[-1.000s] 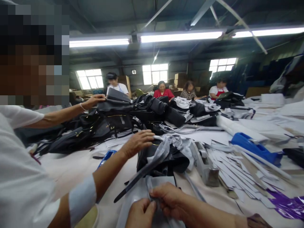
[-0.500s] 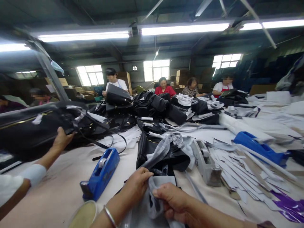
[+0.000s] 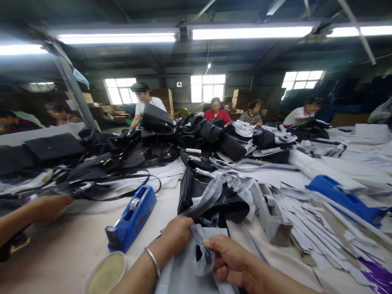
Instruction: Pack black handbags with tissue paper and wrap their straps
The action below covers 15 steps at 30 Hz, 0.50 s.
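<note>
Both hands are low in the middle of the head view, over a black handbag (image 3: 187, 188) draped with clear plastic. My left hand (image 3: 178, 233), a silver bangle on its wrist, is closed on a plastic-wrapped strap (image 3: 211, 196) running up across the bag. Beside it, my right hand (image 3: 228, 257) pinches the loose clear plastic wrap (image 3: 200, 249) between thumb and fingers. A dark part shows through this wrap. Below the hands lies a greyish-white sheet (image 3: 183, 269). My fingers hide where strap and wrap meet.
A blue tape dispenser (image 3: 131, 218) and a round tub (image 3: 107, 273) stand left. On the right are a grey dispenser (image 3: 272, 216), another blue one (image 3: 346, 198) and paper strips (image 3: 318, 232). A co-worker's hand (image 3: 49, 206) reaches in from the left. Piled black bags (image 3: 165, 151) lie ahead.
The co-worker's large black bag at left has come down and away, and that person's hand is lower and farther left. The view has shifted slightly. My hands keep nearly the same hold.
</note>
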Each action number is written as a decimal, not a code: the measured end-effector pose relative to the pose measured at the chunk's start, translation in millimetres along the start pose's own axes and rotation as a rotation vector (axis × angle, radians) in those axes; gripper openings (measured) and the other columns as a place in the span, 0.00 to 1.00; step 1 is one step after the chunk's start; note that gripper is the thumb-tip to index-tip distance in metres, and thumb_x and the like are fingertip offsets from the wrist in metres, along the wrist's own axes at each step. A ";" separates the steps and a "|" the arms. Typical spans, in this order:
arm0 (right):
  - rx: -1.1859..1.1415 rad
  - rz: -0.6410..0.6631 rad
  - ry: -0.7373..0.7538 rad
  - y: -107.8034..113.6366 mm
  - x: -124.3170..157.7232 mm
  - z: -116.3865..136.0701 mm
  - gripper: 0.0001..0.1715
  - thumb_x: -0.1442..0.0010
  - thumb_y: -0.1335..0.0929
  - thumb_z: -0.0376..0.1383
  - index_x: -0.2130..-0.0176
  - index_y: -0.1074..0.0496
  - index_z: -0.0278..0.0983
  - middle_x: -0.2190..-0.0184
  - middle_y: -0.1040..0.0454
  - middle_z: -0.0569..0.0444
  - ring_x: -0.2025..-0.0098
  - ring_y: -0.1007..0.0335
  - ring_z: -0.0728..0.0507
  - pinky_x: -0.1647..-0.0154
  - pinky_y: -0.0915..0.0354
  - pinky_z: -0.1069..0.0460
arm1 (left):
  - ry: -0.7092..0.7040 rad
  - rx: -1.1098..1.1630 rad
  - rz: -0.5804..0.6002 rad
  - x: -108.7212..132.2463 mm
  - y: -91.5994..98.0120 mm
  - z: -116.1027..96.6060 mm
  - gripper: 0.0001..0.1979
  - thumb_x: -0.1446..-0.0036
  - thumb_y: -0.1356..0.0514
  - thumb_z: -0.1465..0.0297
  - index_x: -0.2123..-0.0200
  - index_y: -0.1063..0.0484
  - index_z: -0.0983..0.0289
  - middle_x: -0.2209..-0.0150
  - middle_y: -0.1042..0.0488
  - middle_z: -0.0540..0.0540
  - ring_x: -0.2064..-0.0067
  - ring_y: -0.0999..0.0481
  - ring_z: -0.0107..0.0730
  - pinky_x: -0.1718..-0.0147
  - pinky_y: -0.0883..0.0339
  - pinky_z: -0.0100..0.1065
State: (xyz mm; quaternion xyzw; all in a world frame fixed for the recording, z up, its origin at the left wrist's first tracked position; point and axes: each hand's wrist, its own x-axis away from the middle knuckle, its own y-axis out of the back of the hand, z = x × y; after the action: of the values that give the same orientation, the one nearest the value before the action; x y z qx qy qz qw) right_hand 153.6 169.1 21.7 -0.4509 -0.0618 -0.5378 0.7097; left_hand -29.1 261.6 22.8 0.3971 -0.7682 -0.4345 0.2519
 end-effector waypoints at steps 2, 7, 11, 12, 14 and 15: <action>-0.007 0.000 0.009 0.4 0.7 -0.1 0.16 0.48 0.27 0.40 0.74 0.37 0.36 0.86 0.44 0.67 0.86 0.61 0.58 0.83 0.67 0.59 | 0.028 0.013 -0.034 4.9 4.5 -5.5 0.10 0.47 0.45 0.76 0.67 0.22 0.64 0.64 0.19 0.60 0.60 0.23 0.43 0.61 0.37 0.37; -0.008 -0.009 0.026 -1.6 2.0 0.8 0.20 0.53 0.24 0.42 0.71 0.38 0.37 0.84 0.42 0.67 0.86 0.59 0.59 0.83 0.66 0.60 | 0.182 0.106 -0.165 35.3 21.0 -30.1 0.12 0.39 0.48 0.69 0.63 0.25 0.65 0.63 0.22 0.59 0.59 0.25 0.41 0.59 0.37 0.37; 0.024 -0.017 0.029 -5.9 1.2 0.7 0.23 0.55 0.23 0.43 0.70 0.36 0.37 0.84 0.42 0.67 0.85 0.57 0.59 0.84 0.64 0.60 | 0.159 0.288 0.048 65.7 31.6 -55.9 0.16 0.39 0.46 0.62 0.74 0.26 0.62 0.76 0.27 0.48 0.71 0.27 0.31 0.72 0.41 0.30; 0.034 -0.021 0.029 -7.3 1.2 0.6 0.23 0.55 0.23 0.44 0.70 0.37 0.37 0.84 0.43 0.67 0.85 0.58 0.59 0.84 0.64 0.60 | 0.158 0.321 0.078 71.8 32.2 -61.0 0.14 0.40 0.45 0.62 0.73 0.25 0.62 0.76 0.26 0.48 0.71 0.28 0.30 0.72 0.41 0.29; 0.052 -0.029 0.034 -10.2 1.7 0.7 0.22 0.54 0.23 0.43 0.70 0.37 0.37 0.85 0.43 0.67 0.86 0.58 0.58 0.84 0.64 0.60 | 0.153 0.318 0.065 80.7 29.2 -67.7 0.09 0.45 0.40 0.64 0.71 0.24 0.62 0.71 0.25 0.49 0.67 0.27 0.32 0.69 0.40 0.30; 0.059 -0.034 0.039 -11.5 2.1 1.0 0.21 0.53 0.24 0.43 0.70 0.36 0.37 0.84 0.43 0.67 0.86 0.58 0.58 0.84 0.63 0.60 | 0.141 0.291 0.034 83.5 25.8 -69.2 0.07 0.47 0.39 0.65 0.71 0.24 0.62 0.68 0.25 0.50 0.65 0.28 0.33 0.67 0.40 0.31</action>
State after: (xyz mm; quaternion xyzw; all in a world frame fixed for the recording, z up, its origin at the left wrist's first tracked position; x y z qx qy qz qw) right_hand 145.4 168.2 30.2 -0.4181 -0.0714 -0.5562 0.7146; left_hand -35.1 167.9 83.0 0.4457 -0.8101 -0.2851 0.2524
